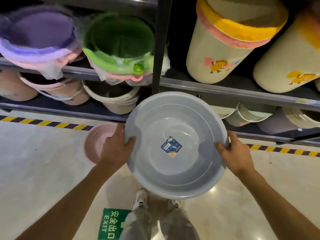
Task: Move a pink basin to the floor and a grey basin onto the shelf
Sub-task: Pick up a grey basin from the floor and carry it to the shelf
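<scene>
I hold a round grey basin [174, 167] in front of me, above the floor, with a blue label stuck on its inner bottom. My left hand [116, 146] grips its left rim, thumb inside. On the right rim sits my right hand [232, 151], also with the thumb inside. A pink basin [97, 139] rests on the floor to the left, partly hidden behind my left hand. The dark metal shelf [207, 89] stands straight ahead, its lower tiers close to the basin's far edge.
The shelf holds purple [39, 35] and green basins [119, 42], pale buckets below, and cream bins with yellow lids [230, 40] at the right. A black upright post [161, 45] divides the bays. Yellow-black tape [45, 122] lines the floor. A green exit sign [110, 224] lies by my feet.
</scene>
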Tool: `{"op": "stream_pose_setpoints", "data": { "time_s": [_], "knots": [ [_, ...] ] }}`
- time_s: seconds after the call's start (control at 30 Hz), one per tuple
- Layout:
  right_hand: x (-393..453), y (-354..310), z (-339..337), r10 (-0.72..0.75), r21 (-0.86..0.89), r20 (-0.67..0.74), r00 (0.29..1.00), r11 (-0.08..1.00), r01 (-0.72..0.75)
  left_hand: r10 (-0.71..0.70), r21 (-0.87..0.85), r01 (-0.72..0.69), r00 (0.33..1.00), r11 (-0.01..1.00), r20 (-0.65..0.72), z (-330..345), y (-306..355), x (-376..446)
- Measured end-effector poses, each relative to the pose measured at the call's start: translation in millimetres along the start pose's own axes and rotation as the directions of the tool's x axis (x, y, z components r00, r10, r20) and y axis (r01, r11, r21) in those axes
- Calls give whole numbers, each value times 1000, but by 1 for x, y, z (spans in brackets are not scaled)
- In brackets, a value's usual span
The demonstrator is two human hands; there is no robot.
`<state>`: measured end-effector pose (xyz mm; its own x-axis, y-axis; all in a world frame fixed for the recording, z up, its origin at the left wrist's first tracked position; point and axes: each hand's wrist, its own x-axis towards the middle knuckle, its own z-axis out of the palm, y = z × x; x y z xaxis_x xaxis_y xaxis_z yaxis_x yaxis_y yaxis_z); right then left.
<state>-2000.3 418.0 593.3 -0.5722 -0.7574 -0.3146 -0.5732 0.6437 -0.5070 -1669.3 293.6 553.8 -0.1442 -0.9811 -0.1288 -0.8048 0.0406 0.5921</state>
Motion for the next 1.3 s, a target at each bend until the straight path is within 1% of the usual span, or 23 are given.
{"op": "stream_pose_setpoints", "data": {
  "time_s": [0.1, 0.2, 0.27, 0.37, 0.47, 0.57, 0.67, 0.83, 0.93, 1.03, 1.17, 1.3],
  "knots": [
    [37, 43, 65, 1, 4, 25, 1000, 1000, -1, -72, -79, 77, 995, 994, 66, 64, -50, 16],
    [77, 97, 136, -40, -12, 6, 999, 999, 40, -125, -78, 133, 987, 988, 98, 136, -102, 28],
    [104, 132, 186, -70, -27, 4, 998, 997, 71, -120, -45, 124, 989, 991, 84, 189, -137, 37],
    [140, 182, 257, -117, -76, -10, 993, 990, 116, -122, -49, 127, 988, 991, 92, 260, -179, 53],
    [172, 220, 318, -132, -75, -27, 991, 989, 130, -105, -39, 111, 987, 993, 122, 314, -212, 74],
    [197, 249, 362, -136, -73, -25, 990, 988, 134, -54, -46, 60, 992, 997, 110, 358, -241, 87],
    [211, 274, 393, -138, -84, -27, 990, 987, 136, -8, -31, 12, 995, 999, 104, 395, -267, 92],
    [226, 297, 428, -126, -59, -35, 991, 991, 124, -18, 53, 13, 996, 998, 90, 436, -297, 101],
    [232, 305, 443, -130, -77, -32, 991, 989, 127, -2, 69, -6, 994, 998, 110, 448, -306, 108],
    [233, 310, 452, -120, -90, -12, 993, 989, 118, 28, 121, -40, 995, 992, 100, 453, -310, 112],
    [234, 314, 459, -98, -116, -3, 995, 988, 97, 13, 119, -27, 993, 993, 118, 460, -317, 109],
    [235, 317, 467, -145, -162, 13, 989, 976, 145, 53, 150, -70, 992, 986, 114, 471, -327, 104]
  ]
}}
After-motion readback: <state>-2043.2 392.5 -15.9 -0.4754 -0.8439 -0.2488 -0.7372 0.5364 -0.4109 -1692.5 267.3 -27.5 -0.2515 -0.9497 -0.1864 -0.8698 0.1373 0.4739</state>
